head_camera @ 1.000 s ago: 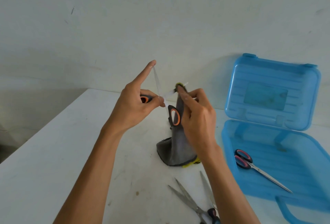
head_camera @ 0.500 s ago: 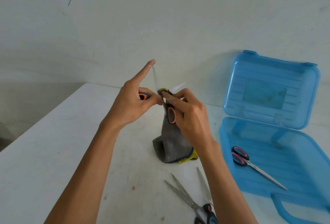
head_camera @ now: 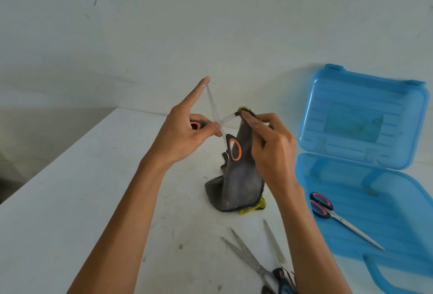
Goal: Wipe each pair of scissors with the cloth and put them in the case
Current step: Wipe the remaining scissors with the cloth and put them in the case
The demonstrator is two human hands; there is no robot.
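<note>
Cloth (head_camera: 236, 183) pinches one splayed scissors (head_camera: 240, 151) blade near case (head_camera: 398, 211).

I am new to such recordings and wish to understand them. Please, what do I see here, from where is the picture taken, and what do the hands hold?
There is no machine: these are a person's two bare hands, filmed by a camera worn on the head, looking forward and down. The left hand holds open orange-handled scissors, its forefinger along one blade. The right hand pinches a grey cloth round the other blade. On the white table lie more scissors. The open blue case holds one pink-handled pair.
</note>
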